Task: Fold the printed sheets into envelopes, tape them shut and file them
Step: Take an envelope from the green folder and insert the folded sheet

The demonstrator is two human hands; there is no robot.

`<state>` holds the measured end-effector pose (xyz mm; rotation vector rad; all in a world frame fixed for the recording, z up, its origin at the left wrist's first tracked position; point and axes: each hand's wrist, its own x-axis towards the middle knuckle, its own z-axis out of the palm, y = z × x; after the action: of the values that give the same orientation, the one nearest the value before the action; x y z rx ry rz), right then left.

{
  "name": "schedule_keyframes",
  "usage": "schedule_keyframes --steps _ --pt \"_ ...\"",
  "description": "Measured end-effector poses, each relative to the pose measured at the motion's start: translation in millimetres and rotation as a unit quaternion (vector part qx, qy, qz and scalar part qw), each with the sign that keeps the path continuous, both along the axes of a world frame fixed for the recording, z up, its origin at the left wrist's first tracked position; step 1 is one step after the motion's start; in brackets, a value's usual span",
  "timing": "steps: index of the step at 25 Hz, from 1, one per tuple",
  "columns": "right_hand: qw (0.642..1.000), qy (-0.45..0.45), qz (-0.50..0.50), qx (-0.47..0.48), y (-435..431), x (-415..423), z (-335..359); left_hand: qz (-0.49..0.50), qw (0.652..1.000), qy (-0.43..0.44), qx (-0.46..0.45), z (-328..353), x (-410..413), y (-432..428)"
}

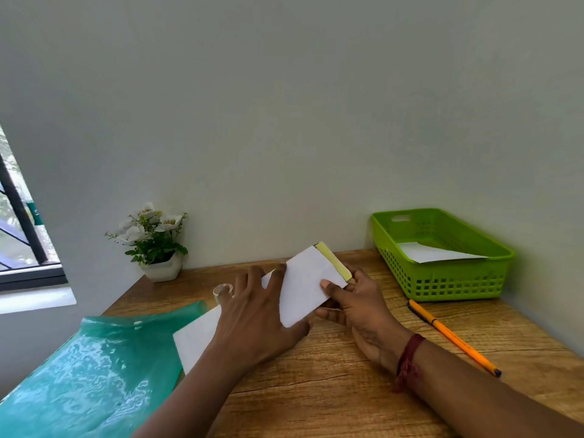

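Note:
A folded white paper envelope (308,281) with a pale yellow-green strip along its far edge is lifted above the wooden desk (331,374). My right hand (354,303) pinches its right side, thumb on top. My left hand (262,314) lies spread over its left part, fingers straight and pressing. A flat white sheet (196,336) lies under my left forearm, partly on a teal plastic folder (85,371). A clear tape roll (222,290) peeks out behind my left fingers, mostly hidden.
A green plastic basket (448,279) holding one white folded paper stands at the back right by the wall. An orange pen (452,336) lies in front of it. A small potted plant (155,245) sits at the back left near a window.

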<state>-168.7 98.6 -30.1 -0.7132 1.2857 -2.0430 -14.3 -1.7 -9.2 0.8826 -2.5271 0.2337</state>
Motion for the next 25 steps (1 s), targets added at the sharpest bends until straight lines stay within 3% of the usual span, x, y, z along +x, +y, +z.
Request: schedule_keyframes --steps 5,9,12,17,20,25 --pt "0.999 0.024 -0.041 0.023 2.7 -13.7 4.9 -0.010 0.987 0.055 0.150 10.7 0.5 5.6" --pt "0.998 0.029 -0.041 0.028 1.0 -20.9 5.5 0.005 0.972 0.087 0.218 8.9 -1.7 5.6" --pt "0.998 0.045 -0.032 0.038 0.9 -23.8 4.5 -0.008 0.940 0.140 0.310 1.0 -6.0 7.0" --pt "0.997 0.054 0.013 0.047 2.6 -21.1 2.6 -0.034 0.840 0.255 0.478 -6.9 -10.6 7.4" --pt "0.996 0.060 0.040 0.048 0.8 -12.8 3.1 -0.077 0.742 0.331 0.578 -5.3 -10.9 9.3" --pt "0.991 0.080 0.057 0.091 -1.2 -4.4 4.6 -0.062 0.653 0.414 0.631 -3.1 -13.6 9.4"
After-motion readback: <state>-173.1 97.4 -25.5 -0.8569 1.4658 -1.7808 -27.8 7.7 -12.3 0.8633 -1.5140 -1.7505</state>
